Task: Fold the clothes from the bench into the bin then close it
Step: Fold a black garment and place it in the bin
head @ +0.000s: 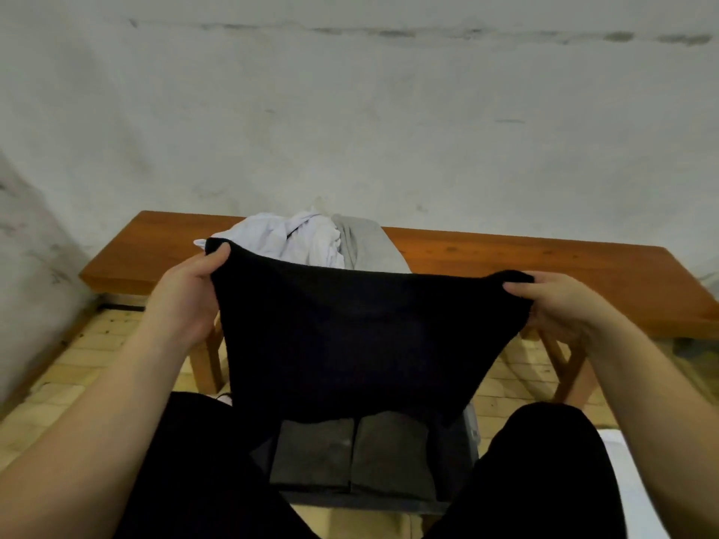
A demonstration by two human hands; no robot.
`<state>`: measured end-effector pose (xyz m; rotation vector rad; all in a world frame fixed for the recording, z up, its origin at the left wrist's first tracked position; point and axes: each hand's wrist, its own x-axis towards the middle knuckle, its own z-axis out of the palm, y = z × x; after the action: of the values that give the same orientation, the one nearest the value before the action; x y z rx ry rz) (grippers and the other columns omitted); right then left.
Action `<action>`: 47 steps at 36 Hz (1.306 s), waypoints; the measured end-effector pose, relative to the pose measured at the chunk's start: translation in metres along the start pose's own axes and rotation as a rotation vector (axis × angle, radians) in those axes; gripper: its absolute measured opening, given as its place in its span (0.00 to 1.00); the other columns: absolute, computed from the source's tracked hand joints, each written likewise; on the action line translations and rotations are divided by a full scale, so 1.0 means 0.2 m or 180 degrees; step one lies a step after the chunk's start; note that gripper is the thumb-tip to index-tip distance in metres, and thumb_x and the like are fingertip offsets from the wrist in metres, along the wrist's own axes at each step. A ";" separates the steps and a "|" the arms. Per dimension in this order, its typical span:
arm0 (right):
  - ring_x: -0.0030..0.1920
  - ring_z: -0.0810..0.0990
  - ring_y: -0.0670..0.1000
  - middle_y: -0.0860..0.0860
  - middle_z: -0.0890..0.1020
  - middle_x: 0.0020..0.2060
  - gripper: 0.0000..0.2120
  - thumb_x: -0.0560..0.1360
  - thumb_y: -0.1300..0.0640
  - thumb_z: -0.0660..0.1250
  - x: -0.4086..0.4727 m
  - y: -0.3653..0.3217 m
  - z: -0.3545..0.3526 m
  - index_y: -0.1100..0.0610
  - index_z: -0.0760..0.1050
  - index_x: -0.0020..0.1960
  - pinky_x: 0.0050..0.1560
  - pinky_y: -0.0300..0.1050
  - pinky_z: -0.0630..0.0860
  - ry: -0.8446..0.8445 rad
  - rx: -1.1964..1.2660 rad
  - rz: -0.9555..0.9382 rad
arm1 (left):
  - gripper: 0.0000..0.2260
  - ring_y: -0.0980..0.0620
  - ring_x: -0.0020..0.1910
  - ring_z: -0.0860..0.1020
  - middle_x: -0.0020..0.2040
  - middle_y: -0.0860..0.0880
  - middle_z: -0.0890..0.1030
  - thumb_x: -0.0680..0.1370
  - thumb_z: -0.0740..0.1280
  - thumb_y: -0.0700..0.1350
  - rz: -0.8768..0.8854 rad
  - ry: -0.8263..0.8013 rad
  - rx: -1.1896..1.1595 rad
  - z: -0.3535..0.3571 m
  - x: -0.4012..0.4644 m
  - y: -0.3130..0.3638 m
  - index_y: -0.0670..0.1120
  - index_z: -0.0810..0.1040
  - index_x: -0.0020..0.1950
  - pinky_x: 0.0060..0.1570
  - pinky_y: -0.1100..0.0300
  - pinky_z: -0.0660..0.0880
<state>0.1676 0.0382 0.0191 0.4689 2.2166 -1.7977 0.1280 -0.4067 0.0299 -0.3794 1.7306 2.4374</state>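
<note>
Hands (186, 293) pinching black garment's (362, 344) corners.

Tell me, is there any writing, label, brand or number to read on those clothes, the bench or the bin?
None can be read.
black garment, held up by the left hand and right hand: plain, no print showing.
white and grey clothes on the bench: no lettering.
bin and its folded dark clothes: no label visible.

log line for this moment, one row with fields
both hands hold black garment over bin | two folded items inside | clothes on bench
</note>
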 end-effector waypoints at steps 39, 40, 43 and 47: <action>0.56 0.80 0.53 0.58 0.79 0.58 0.16 0.79 0.69 0.62 0.07 -0.05 -0.23 0.57 0.75 0.63 0.53 0.44 0.75 0.0609 0.0292 -0.0554 | 0.11 0.46 0.59 0.75 0.56 0.47 0.80 0.79 0.67 0.38 0.0583 -0.0278 0.3005 -0.13 0.27 0.25 0.52 0.81 0.57 0.62 0.51 0.71; 0.55 0.79 0.52 0.56 0.79 0.57 0.15 0.79 0.68 0.63 0.05 -0.06 -0.22 0.56 0.75 0.64 0.53 0.45 0.73 0.0750 -0.0121 -0.0599 | 0.11 0.47 0.57 0.74 0.55 0.49 0.79 0.80 0.66 0.39 0.0760 -0.0236 0.3311 -0.10 0.26 0.25 0.51 0.79 0.59 0.57 0.55 0.70; 0.53 0.76 0.51 0.50 0.79 0.53 0.12 0.80 0.61 0.65 0.03 -0.09 -0.20 0.54 0.76 0.63 0.52 0.45 0.69 0.1193 -0.1234 -0.0852 | 0.10 0.50 0.54 0.71 0.54 0.50 0.76 0.82 0.63 0.41 0.1370 -0.0031 0.4034 -0.05 0.26 0.24 0.48 0.77 0.62 0.51 0.58 0.68; 0.44 0.76 0.50 0.50 0.80 0.47 0.08 0.81 0.54 0.64 0.01 -0.12 -0.20 0.55 0.79 0.55 0.39 0.46 0.69 0.1502 -0.1868 -0.0940 | 0.11 0.50 0.51 0.71 0.53 0.49 0.73 0.82 0.62 0.43 0.1800 0.0279 0.4516 -0.07 0.30 0.26 0.44 0.80 0.62 0.50 0.56 0.68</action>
<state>0.1574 0.0732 0.0480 0.4872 3.1194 -1.1136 0.0599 -0.4396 0.0569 0.2195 3.2519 0.7595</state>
